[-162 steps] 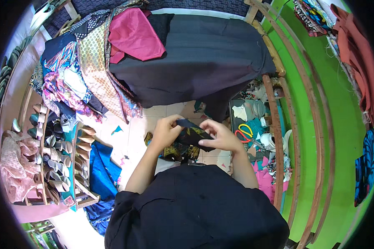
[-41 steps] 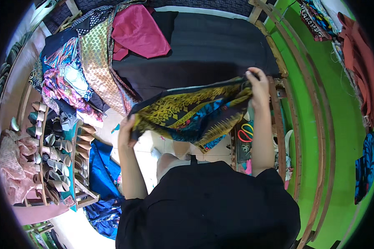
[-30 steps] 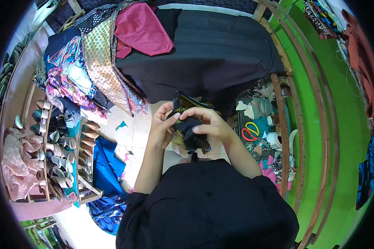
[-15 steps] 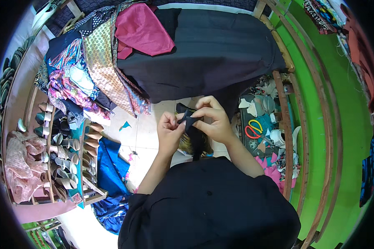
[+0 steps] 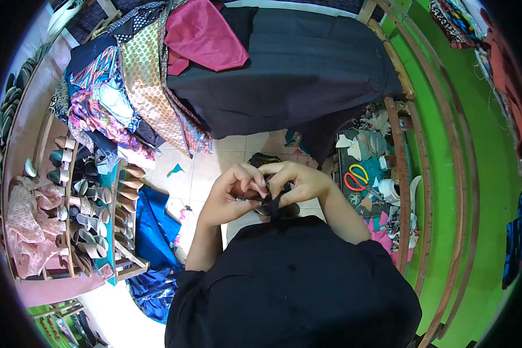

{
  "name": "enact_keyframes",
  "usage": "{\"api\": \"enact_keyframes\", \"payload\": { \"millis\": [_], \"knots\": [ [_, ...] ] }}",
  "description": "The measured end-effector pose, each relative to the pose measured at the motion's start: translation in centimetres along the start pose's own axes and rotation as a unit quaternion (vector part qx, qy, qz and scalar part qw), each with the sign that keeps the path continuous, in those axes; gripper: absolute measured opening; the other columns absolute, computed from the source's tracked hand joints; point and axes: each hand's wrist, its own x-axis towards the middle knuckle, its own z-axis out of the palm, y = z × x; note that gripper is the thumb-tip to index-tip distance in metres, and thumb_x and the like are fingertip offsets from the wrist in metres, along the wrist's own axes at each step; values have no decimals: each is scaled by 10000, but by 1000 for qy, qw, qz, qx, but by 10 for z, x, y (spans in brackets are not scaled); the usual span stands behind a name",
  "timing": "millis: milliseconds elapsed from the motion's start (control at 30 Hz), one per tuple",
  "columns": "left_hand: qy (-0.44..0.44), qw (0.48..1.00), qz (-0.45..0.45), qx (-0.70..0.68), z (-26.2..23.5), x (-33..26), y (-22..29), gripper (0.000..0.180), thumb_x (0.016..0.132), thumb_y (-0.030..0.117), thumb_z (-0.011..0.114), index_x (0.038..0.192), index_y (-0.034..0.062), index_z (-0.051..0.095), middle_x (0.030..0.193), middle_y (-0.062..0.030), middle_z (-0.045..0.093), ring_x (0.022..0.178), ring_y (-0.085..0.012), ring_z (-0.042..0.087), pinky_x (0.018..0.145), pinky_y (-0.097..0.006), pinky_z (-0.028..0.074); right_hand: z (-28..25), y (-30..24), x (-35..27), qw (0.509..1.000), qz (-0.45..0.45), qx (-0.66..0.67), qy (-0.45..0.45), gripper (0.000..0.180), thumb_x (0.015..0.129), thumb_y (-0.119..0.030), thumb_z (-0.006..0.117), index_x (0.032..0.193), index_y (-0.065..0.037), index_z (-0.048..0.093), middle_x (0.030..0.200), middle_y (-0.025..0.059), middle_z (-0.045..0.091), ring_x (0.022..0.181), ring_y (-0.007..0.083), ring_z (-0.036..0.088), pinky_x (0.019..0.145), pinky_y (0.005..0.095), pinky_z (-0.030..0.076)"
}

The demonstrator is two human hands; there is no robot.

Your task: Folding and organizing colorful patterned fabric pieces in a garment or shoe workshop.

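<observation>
Both hands are close together in front of my chest, working on a small piece of black cloth. My left hand has its fingers curled, thumb and fingertips closed at the cloth's left edge. My right hand pinches the same cloth from the right, and a dark end hangs below its fingers. The exact fold between the fingertips is hidden. Beyond the hands a dark, patterned thing shows in part; its kind is unclear.
A table draped in black cloth stands ahead, with a red cloth and patterned fabrics at its left. Scissors with red and yellow handles lie on a scrap-strewn shelf at right. Shoe lasts fill a left rack; blue fabric lies beside it.
Both hands have come nearer my body and closer together, lowering the black cloth with them. My left hand has turned, so its back and curled fingers show more.
</observation>
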Motion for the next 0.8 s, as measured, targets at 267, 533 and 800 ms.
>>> {"api": "enact_keyframes", "payload": {
  "millis": [267, 533, 800],
  "knots": [
    [149, 988, 25, 41, 9, -6, 0, 352, 663, -99, 636, 926, 44, 450, 962, -72, 475, 874, -119, 517, 734, -230, 455, 10, -9, -4, 984, 67, 123, 111, 104, 638, 23, 626, 716, 7, 559, 809, 55, 524, 766, 140, 505, 691, 258, 387],
    [218, 965, -116, 86, 3, -4, -13, 164, 847, 126, 558, 857, -27, 617, 739, 4, 572, 677, -46, 505, 623, -190, 404, 19, -22, 2, 964, 25, -65, 255, 118, 725, -60, 652, 788, -8, 566, 821, 56, 488, 754, 135, 490, 685, 241, 380],
    [292, 951, -75, 74, 5, 0, -28, 137, 854, 103, 542, 851, -21, 599, 752, 16, 564, 670, -25, 478, 588, -165, 370, 30, -23, 9, 945, 46, -143, 291, 141, 747, 15, 549, 870, -25, 605, 711, 80, 532, 670, 163, 512, 605, 255, 389]
  ]
}}
